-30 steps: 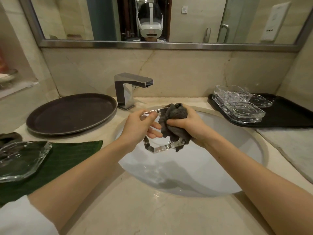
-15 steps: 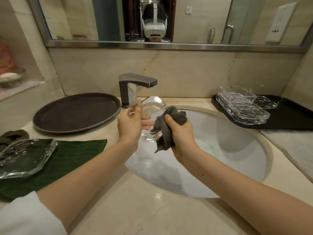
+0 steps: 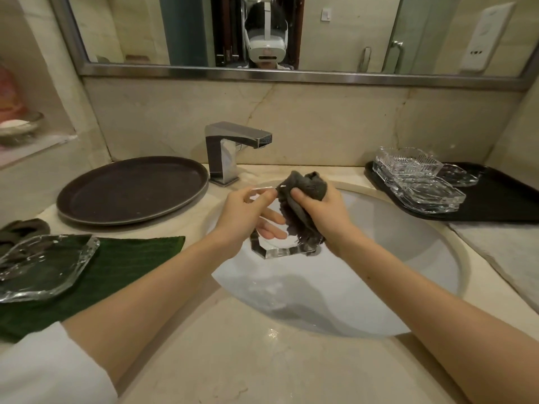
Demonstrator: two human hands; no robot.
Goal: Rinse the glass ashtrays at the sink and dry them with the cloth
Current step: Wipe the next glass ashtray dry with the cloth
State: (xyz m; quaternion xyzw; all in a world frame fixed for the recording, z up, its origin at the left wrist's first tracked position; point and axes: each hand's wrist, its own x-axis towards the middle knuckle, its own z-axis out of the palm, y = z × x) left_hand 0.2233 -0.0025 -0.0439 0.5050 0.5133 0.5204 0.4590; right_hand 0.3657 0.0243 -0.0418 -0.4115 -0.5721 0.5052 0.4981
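Marble counter (image 3: 262, 360), white sink (image 3: 393, 272); left grip (image 3: 242, 217) holds ashtray (image 3: 280, 249), right (image 3: 323, 217) cloth (image 3: 303, 191).

Left of your hands you have a round dark tray (image 3: 131, 189) on the counter, a green mat (image 3: 116, 263) nearer you; beyond your hands stands the chrome tap (image 3: 230, 150), a mirror (image 3: 291, 33) above it; right, a black tray (image 3: 501, 205).

Bathroom, likely hotel. White oval sink (image 3: 423, 258) set under beige marble countertop (image 3: 262, 368), square chrome faucet (image 3: 230, 150), steel-framed wall mirror (image 3: 291, 72) reflecting glass shower door (image 3: 417, 33). Service trays on counter: round brown tray (image 3: 131, 191) left, black tray (image 3: 501, 199) right with stacked glass ashtrays (image 3: 420, 182).
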